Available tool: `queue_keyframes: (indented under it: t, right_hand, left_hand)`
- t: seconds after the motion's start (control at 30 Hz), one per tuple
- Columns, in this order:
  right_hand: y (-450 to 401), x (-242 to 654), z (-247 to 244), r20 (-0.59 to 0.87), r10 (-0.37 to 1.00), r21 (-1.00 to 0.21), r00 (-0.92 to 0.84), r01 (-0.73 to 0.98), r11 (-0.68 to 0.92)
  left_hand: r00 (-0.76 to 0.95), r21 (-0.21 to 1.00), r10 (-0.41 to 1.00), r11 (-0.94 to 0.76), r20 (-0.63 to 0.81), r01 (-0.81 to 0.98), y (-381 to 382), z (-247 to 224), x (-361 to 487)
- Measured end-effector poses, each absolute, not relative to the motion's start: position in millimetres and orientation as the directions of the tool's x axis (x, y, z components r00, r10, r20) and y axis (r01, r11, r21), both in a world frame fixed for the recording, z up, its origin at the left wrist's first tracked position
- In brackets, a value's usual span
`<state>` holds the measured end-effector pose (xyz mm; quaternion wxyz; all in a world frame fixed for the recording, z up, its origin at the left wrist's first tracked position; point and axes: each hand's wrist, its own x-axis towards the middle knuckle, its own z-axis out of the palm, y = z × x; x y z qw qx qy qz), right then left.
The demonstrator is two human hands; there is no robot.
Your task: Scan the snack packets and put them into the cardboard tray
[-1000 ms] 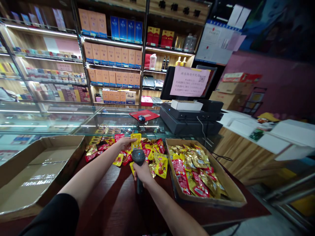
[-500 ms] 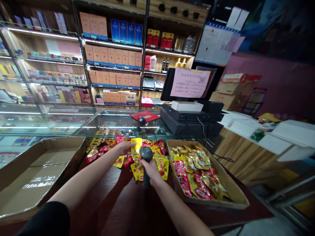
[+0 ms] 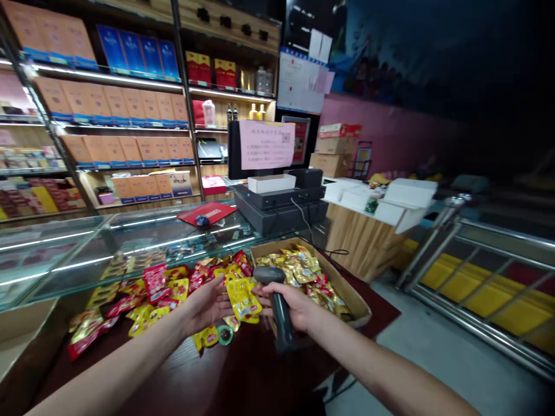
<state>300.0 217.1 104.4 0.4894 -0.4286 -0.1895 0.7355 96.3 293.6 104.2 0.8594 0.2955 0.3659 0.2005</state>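
In my right hand point(image 3: 297, 306) is a dark handheld barcode scanner point(image 3: 282, 315), gripped by the handle with its head pointing left. A yellow snack packet point(image 3: 243, 299) hangs between my two hands, at the fingertips of the right one; whether those fingers also pinch it I cannot tell. My left hand point(image 3: 208, 307) is open, fingers spread, close to the packet's left edge. Beneath and behind lies a loose pile of red and yellow snack packets point(image 3: 155, 283). A small round green-rimmed item point(image 3: 225, 334) lies on the brown counter point(image 3: 182, 381) below the hands.
A cardboard tray point(image 3: 359, 316) of gold and red packets stands to the right, and another cardboard tray point(image 3: 26, 332) at the left edge. Behind are a glass display case point(image 3: 143, 222), a mouse point(image 3: 202, 221) and a till with a monitor point(image 3: 234, 150). A metal railing point(image 3: 485, 277) stands far right.
The view has swung to the right. My left hand has opened from its hold on a yellow packet, and a yellow packet now sits between both hands. The scanner stays in my right hand.
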Motion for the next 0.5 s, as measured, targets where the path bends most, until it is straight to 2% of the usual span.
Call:
queue_keyframes:
  t: [0.37, 0.5]
  right_hand:
    - [147, 421, 112, -0.439, 0.893, -0.736, 0.094, -0.608, -0.298]
    - [139, 441, 114, -0.436, 0.87, -0.78, 0.228, -0.579, -0.239]
  left_hand:
    - [0.855, 0.611, 0.275, 0.789, -0.439, 0.059, 278, 97, 237]
    - [0.838, 0.607, 0.286, 0.792, -0.465, 0.067, 278, 98, 260]
